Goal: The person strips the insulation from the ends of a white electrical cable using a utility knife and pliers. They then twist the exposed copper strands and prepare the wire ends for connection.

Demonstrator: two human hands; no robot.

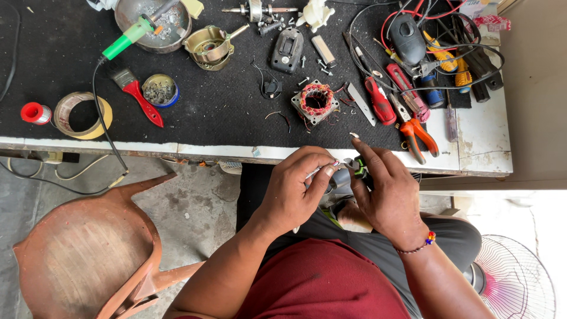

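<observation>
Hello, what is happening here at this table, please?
A seated person works on a small part held over the lap, at the table's edge. The left hand pinches a thin metal piece; the right hand steadies a small dark part. On the black mat lie a motor coil, orange pliers, screwdrivers and a brush.

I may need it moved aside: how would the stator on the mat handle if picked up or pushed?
The stator looks like a steel block with copper windings, so probably heavy and rigid. Lying flat on the black mat, it should drag, not roll. Its loose thin wires may snag.
</observation>
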